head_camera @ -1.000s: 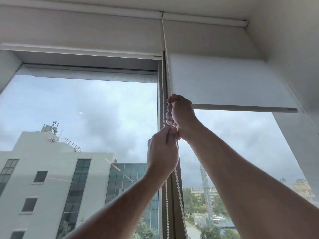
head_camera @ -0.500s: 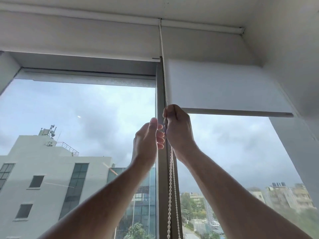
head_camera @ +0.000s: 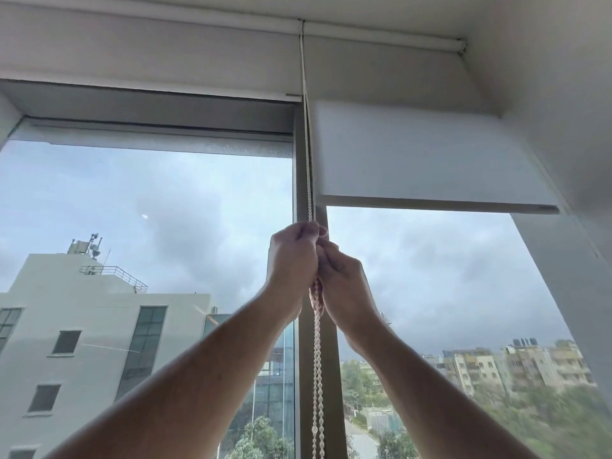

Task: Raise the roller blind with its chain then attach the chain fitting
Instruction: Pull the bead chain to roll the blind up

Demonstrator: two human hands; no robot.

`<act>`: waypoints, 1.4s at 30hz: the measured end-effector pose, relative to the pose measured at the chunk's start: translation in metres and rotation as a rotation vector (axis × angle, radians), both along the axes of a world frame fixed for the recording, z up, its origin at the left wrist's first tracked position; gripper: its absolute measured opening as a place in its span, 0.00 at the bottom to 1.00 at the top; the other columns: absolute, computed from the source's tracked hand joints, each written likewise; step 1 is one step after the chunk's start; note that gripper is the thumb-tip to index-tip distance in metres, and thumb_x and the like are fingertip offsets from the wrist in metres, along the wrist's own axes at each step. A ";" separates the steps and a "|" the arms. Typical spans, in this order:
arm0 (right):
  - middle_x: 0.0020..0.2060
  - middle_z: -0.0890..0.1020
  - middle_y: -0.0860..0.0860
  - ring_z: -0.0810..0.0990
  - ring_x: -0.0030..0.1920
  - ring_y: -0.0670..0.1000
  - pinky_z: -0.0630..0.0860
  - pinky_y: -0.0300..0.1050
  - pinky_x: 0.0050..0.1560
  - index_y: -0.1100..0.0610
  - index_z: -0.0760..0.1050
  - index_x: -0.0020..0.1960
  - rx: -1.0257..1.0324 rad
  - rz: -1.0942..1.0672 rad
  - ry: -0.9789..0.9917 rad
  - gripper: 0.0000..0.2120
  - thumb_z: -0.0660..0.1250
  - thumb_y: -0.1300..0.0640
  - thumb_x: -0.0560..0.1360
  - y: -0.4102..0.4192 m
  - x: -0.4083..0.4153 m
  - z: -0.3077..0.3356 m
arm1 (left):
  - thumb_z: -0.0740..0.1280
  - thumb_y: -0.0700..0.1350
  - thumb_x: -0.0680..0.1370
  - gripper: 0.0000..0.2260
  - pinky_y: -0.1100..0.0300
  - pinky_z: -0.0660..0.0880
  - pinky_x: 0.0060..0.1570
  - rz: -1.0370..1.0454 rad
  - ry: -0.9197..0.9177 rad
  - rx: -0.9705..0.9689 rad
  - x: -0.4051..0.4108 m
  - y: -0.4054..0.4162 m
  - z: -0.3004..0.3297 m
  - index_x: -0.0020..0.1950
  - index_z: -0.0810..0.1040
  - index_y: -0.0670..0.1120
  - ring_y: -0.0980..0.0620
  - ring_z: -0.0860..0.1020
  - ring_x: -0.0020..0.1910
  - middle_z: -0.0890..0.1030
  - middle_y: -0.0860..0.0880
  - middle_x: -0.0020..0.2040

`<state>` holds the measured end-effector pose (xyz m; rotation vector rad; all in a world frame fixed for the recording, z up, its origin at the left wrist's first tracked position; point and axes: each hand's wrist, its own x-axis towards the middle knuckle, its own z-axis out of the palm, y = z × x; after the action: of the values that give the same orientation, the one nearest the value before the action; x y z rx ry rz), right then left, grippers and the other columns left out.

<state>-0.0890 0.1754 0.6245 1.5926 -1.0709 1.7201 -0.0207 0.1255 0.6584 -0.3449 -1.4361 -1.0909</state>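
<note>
**Both hands on the chain**

Big window ahead, grey sky beyond. The blind hangs partly raised over the right pane, its bottom bar level across the glass. Both forearms reach up and forward, meeting at the mullion. Left hand sits higher, fingers curled tight around the chain; right hand tucks just beneath and beside it, fingers closed on the same chain. The beaded strands run up from the fists to the roller and drop straight below the wrists.
</note>
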 end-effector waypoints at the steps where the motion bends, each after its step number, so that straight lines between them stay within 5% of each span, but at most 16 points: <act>1: 0.24 0.73 0.49 0.71 0.24 0.49 0.69 0.41 0.24 0.52 0.79 0.42 0.007 0.030 -0.011 0.15 0.56 0.57 0.82 -0.001 -0.001 -0.003 | 0.62 0.44 0.81 0.12 0.57 0.76 0.29 0.018 -0.003 -0.002 -0.002 -0.002 -0.002 0.41 0.81 0.46 0.46 0.82 0.37 0.85 0.41 0.43; 9: 0.28 0.75 0.54 0.74 0.24 0.48 0.72 0.41 0.24 0.59 0.76 0.42 0.170 0.156 -0.137 0.15 0.58 0.59 0.84 -0.011 -0.014 -0.037 | 0.63 0.47 0.82 0.13 0.62 0.67 0.18 0.014 -0.121 0.013 -0.016 -0.021 -0.041 0.41 0.79 0.44 0.50 0.73 0.20 0.81 0.43 0.35; 17: 0.32 0.77 0.61 0.76 0.28 0.49 0.73 0.41 0.29 0.69 0.75 0.46 0.260 0.161 -0.252 0.13 0.61 0.61 0.83 -0.028 -0.034 -0.102 | 0.63 0.44 0.82 0.13 0.64 0.66 0.17 0.082 -0.206 0.026 -0.034 -0.045 -0.107 0.40 0.78 0.42 0.55 0.71 0.17 0.74 0.50 0.24; 22: 0.30 0.79 0.58 0.76 0.28 0.49 0.73 0.43 0.28 0.59 0.81 0.47 0.264 0.156 -0.304 0.13 0.61 0.71 0.77 -0.042 -0.046 -0.152 | 0.64 0.47 0.81 0.09 0.68 0.68 0.21 0.136 -0.266 -0.011 -0.052 -0.061 -0.158 0.44 0.80 0.48 0.61 0.74 0.22 0.78 0.56 0.26; 25: 0.35 0.82 0.64 0.78 0.32 0.52 0.75 0.46 0.31 0.57 0.82 0.54 0.280 0.187 -0.346 0.12 0.62 0.67 0.79 -0.050 -0.053 -0.184 | 0.65 0.48 0.81 0.09 0.68 0.69 0.23 0.136 -0.289 0.016 -0.062 -0.068 -0.192 0.42 0.81 0.51 0.61 0.76 0.25 0.80 0.55 0.30; 31: 0.47 0.87 0.54 0.84 0.45 0.51 0.80 0.49 0.41 0.49 0.81 0.57 0.295 0.234 -0.426 0.11 0.63 0.61 0.81 -0.059 -0.061 -0.253 | 0.66 0.47 0.80 0.09 0.66 0.77 0.31 0.086 -0.331 0.087 -0.077 -0.078 -0.262 0.41 0.81 0.49 0.57 0.83 0.35 0.84 0.51 0.36; 34: 0.51 0.85 0.58 0.84 0.51 0.52 0.81 0.49 0.51 0.50 0.81 0.56 0.276 0.258 -0.489 0.13 0.62 0.65 0.82 -0.060 -0.066 -0.287 | 0.66 0.48 0.78 0.08 0.56 0.81 0.40 0.050 -0.358 0.106 -0.085 -0.081 -0.295 0.42 0.81 0.47 0.49 0.84 0.41 0.85 0.46 0.38; 38: 0.48 0.85 0.56 0.83 0.46 0.51 0.81 0.46 0.46 0.54 0.79 0.56 0.299 0.256 -0.617 0.11 0.61 0.64 0.83 -0.057 -0.072 -0.329 | 0.66 0.50 0.78 0.09 0.60 0.79 0.35 0.051 -0.405 0.158 -0.094 -0.087 -0.337 0.41 0.81 0.49 0.53 0.83 0.36 0.84 0.50 0.36; 42: 0.43 0.86 0.53 0.84 0.42 0.49 0.80 0.44 0.43 0.62 0.78 0.55 0.308 0.121 -0.686 0.07 0.62 0.66 0.82 -0.047 -0.081 -0.373 | 0.65 0.52 0.78 0.10 0.50 0.79 0.33 0.027 -0.485 0.196 -0.102 -0.090 -0.381 0.40 0.81 0.50 0.52 0.81 0.35 0.83 0.48 0.35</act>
<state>-0.1704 0.1287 0.2519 1.2640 -1.6518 2.3600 -0.1225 0.0354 0.2776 0.0891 -1.7297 -1.3388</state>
